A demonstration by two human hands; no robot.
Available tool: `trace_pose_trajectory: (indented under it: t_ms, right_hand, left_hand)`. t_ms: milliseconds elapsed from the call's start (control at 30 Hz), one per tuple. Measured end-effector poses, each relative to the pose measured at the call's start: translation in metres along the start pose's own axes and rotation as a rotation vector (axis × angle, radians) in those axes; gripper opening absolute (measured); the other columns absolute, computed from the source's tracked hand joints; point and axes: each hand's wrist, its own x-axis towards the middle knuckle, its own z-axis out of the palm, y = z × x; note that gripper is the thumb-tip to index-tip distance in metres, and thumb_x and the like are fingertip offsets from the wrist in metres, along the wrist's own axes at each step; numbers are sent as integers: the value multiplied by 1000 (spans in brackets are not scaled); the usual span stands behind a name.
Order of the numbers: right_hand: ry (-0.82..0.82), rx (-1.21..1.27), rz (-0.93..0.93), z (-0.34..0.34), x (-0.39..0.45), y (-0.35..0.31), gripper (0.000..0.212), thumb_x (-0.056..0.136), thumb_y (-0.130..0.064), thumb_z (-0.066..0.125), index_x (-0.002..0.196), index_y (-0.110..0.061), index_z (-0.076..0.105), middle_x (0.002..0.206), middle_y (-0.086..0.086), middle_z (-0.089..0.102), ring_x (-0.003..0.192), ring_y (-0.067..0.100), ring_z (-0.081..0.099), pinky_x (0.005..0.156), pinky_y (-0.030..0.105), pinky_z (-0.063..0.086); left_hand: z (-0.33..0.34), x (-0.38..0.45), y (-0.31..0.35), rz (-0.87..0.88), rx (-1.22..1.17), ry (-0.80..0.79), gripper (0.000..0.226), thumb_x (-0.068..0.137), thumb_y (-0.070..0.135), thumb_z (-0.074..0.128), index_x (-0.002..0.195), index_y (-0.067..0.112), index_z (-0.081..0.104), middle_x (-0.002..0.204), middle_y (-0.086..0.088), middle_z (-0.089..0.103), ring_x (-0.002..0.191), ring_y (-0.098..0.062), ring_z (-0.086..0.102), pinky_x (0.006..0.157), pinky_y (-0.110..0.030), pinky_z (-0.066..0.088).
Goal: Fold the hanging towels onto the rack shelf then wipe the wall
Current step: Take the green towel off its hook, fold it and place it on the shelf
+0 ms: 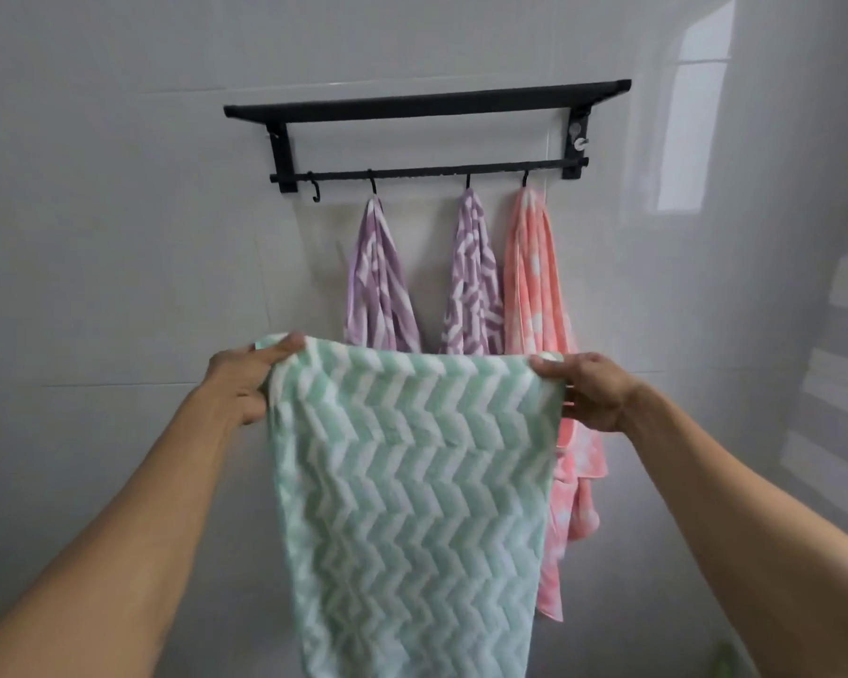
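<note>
Nearest: both forearms reach forward and up from the bottom corners of the head view. Between them hangs the green towel [407,482], mint with a white zigzag pattern, spread flat and facing the camera, its lower end running out of the bottom of the frame.

Left hand [246,384]: grips the towel's upper left corner. Thumb lies along the top edge; the fingers [258,406] are curled behind the cloth and closed on it.

Right hand [591,391]: grips the upper right corner, thumb on the front face, remaining fingers curled round the side edge. The top edge is pulled roughly level between the two hands.

Behind the green towel, against the wall [118,237]: three towels hang from hooks on the lower bar [427,169] of a black rack. Left purple towel [378,281] and middle purple towel [471,281], both with white pattern; their lower parts are hidden by the green towel. Pink towel [534,296] on the right hook, longest visible, its lower end showing beside the green towel's right edge. One hook [314,188] at the far left of the bar carries nothing.

Farthest up: rack shelf [427,102], black, seen from below; whether anything lies on it cannot be told. Wall is glossy pale grey tile, with a bright window reflection [696,115] at upper right.
</note>
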Motion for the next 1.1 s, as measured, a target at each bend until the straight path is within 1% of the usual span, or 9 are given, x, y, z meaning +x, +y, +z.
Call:
trace_pose_trajectory:
  t_ms: [133,200,367,467,533,633,800,967,1100]
  right_hand:
    - [-136,44,17,-9,-3,-16,74,64,-40,89,126,-7,68,121,13,72,111,29,70,95,42,56]
    - [-172,-153,128,-10,-14,11,64,72,-25,86,130,-4,65,122,14,72,111,31,70,97,45,55]
    - [-32,73,-21,-15,-9,-2,57,71,-40,81,110,0,72,113,19,72,86,24,75,71,34,61]
    - [-183,11,66,-11,-18,4,69,67,-33,90,125,-2,67,123,18,71,109,34,70,92,46,58]
    - [-176,-105,124,-12,-22,22,66,69,-16,90,127,3,64,123,23,69,111,40,69,99,56,53]
    - [-58,-13,31,-17,-19,16,76,59,-27,95,120,7,67,118,25,71,100,38,73,91,56,57]
    - [-137,-63,85,-21,-25,11,52,76,-26,80,122,-2,69,119,18,73,102,31,73,91,45,59]
    - [1,2,-21,-29,-15,15,74,47,-44,98,103,-1,76,113,20,74,87,27,73,80,38,62]
    - [-73,-87,74,-24,-23,9,51,73,-30,79,114,0,72,102,10,77,84,22,74,69,33,60]
  left_hand:
    - [-21,-20,-10,-89,93,-399,92,50,30,99,130,2,63,130,-19,66,116,-36,65,85,-50,59]
    - [-33,-33,-44,-180,194,-341,99,39,28,103,125,-3,65,126,-22,67,112,-39,67,88,-55,57]
    - [-12,-20,-24,-87,25,-121,37,78,18,80,104,-6,69,112,-25,70,81,-29,76,63,-43,62]
    - [-10,-30,-24,-155,54,-376,74,53,29,98,115,-2,72,120,-22,70,104,-33,71,75,-44,62]
    - [-18,-35,-45,-203,196,-288,77,53,21,97,119,-6,68,123,-25,67,97,-33,74,73,-42,62]
    - [-17,-25,-42,-81,70,-157,50,64,14,85,108,-6,71,123,-28,66,82,-27,76,65,-37,63]
    - [-7,-41,-46,-137,130,-411,88,52,23,99,127,-4,63,127,-23,66,109,-36,69,81,-48,61]
    - [-2,-29,-50,-51,28,-75,30,81,6,73,107,-8,67,109,-26,69,72,-26,76,58,-39,61]
    - [-2,-34,-38,-139,66,-359,77,58,22,95,124,-3,65,123,-24,68,108,-36,69,81,-48,60]
